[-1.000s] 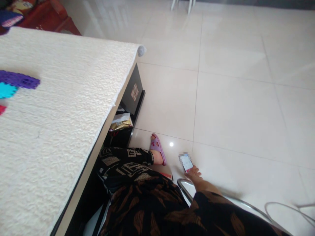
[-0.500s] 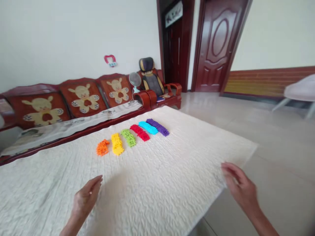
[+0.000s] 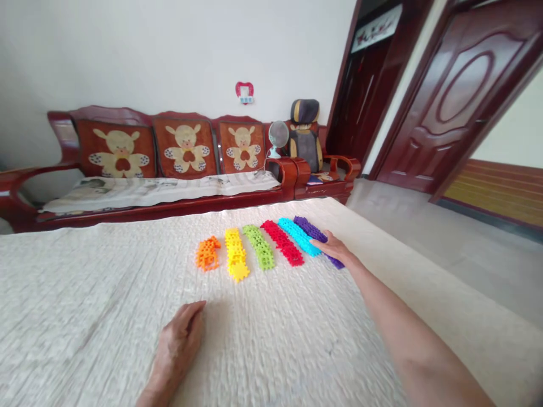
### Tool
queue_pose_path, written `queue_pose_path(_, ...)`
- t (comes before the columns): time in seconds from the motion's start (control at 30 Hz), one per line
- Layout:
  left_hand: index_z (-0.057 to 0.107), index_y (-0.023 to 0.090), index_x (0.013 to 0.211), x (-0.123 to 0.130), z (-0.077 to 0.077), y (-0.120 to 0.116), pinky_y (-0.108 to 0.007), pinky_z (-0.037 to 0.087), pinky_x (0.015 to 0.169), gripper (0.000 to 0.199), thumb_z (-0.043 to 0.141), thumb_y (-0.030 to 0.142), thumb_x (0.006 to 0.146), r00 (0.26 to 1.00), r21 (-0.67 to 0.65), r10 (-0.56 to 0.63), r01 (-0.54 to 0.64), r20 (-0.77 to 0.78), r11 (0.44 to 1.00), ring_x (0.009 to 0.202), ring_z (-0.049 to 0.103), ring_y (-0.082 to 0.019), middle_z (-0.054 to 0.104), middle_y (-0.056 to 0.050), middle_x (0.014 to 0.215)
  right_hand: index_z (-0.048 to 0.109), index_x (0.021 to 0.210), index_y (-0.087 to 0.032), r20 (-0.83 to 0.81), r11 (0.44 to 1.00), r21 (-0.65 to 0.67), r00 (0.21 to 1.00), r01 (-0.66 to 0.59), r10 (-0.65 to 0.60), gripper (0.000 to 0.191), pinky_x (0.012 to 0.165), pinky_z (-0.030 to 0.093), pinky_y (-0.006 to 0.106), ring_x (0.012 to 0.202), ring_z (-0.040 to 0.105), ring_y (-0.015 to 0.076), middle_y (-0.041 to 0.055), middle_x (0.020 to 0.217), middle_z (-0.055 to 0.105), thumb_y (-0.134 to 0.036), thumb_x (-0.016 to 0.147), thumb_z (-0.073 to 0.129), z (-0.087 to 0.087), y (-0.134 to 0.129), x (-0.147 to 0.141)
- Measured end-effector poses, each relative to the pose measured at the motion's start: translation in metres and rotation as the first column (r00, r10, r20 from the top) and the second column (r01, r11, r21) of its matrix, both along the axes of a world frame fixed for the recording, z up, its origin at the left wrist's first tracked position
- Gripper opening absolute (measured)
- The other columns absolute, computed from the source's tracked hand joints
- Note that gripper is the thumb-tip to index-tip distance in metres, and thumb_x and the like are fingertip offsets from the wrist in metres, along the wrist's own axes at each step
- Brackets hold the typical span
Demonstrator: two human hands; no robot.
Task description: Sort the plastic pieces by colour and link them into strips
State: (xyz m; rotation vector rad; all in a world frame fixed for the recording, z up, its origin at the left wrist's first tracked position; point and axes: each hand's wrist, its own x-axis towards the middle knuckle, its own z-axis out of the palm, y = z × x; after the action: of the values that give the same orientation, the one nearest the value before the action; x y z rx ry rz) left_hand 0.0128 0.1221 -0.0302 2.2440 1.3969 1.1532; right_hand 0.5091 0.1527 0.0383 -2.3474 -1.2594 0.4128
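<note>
My right hand reaches over the purple strip of interlocking plastic pieces, its thumb near the cyan strip. Its fingers are apart over the purple pieces; whether they press on them is unclear. Left of these lie a red strip, a green strip, a yellow strip and a shorter orange group, side by side in a row. My left hand is low over the cloth in front of the row, fingers curled together, with nothing visible in them.
A cream quilted cloth covers the surface under the pieces. Behind it stands a wooden sofa with bear-patterned cushions. A small fan and a chair with a massage cushion are at the back right.
My right hand has moved from the cloth's right edge to the purple strip. My left hand stays low, its fingers more curled. The view has turned left.
</note>
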Motion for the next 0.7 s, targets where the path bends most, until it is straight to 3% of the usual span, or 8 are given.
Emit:
queue_pose_path(0.13,0.067,0.023,0.096,0.009,0.014,-0.006,-0.026,0.056,0.072,0.023,0.047,0.028,0.086,0.999,-0.017,-0.018,0.019,0.048,1.000,0.083,0.069,-0.017,0.071,-0.004,0.094,0.039,0.142,-0.017,0.018,0.997,0.034,0.997,-0.070,0.070,0.090,0.099,0.043,0.041,0.117,0.057,0.0305,0.0157,0.132,0.057,-0.064,0.070,0.065,-0.006,0.013,-0.009)
queue_pose_path(0.27,0.068,0.021,0.094,0.013,0.021,-0.008,-0.024,0.055,0.070,0.023,0.047,0.025,0.085,0.994,0.003,-0.023,0.023,0.104,1.000,0.079,0.069,-0.016,0.071,-0.004,0.090,0.044,0.139,-0.017,-0.116,0.978,0.097,0.974,-0.182,0.193,0.081,0.094,0.047,0.036,0.106,0.063,0.0247,0.0131,0.125,0.062,-0.056,0.072,0.067,-0.008,0.016,-0.047)
queue_pose_path(0.43,0.068,0.019,0.095,0.012,0.019,-0.012,-0.022,0.051,0.056,0.025,0.046,0.026,0.086,0.982,0.019,0.029,-0.033,0.185,0.999,0.061,0.065,-0.013,0.068,-0.002,0.072,0.049,0.134,-0.018,-0.283,0.915,0.181,0.871,-0.362,0.401,0.072,0.095,0.047,0.034,0.110,0.061,0.0234,0.0117,0.125,0.062,-0.046,0.072,0.072,-0.002,0.024,-0.132)
queue_pose_path(0.6,0.070,0.020,0.094,0.013,0.018,-0.017,-0.020,0.048,0.053,0.025,0.046,0.025,0.085,0.982,0.027,-0.040,0.036,0.185,0.999,0.052,0.061,-0.011,0.067,0.001,0.064,0.052,0.129,-0.023,-0.307,0.862,0.287,0.812,-0.419,0.497,0.068,0.094,0.047,0.037,0.108,0.060,0.0233,0.0062,0.123,0.062,-0.041,0.068,0.075,-0.002,0.042,-0.221)
queue_pose_path(0.7,0.068,0.017,0.101,-0.001,0.020,-0.006,-0.020,0.045,0.051,0.029,0.046,0.029,0.085,0.933,0.020,0.181,-0.196,0.313,0.980,0.048,0.055,-0.010,0.061,0.003,0.059,0.051,0.129,-0.026,-0.329,0.797,0.346,0.732,-0.495,0.597,0.064,0.094,0.047,0.035,0.106,0.061,0.0208,0.0024,0.119,0.064,-0.040,0.070,0.073,-0.007,0.047,-0.275)
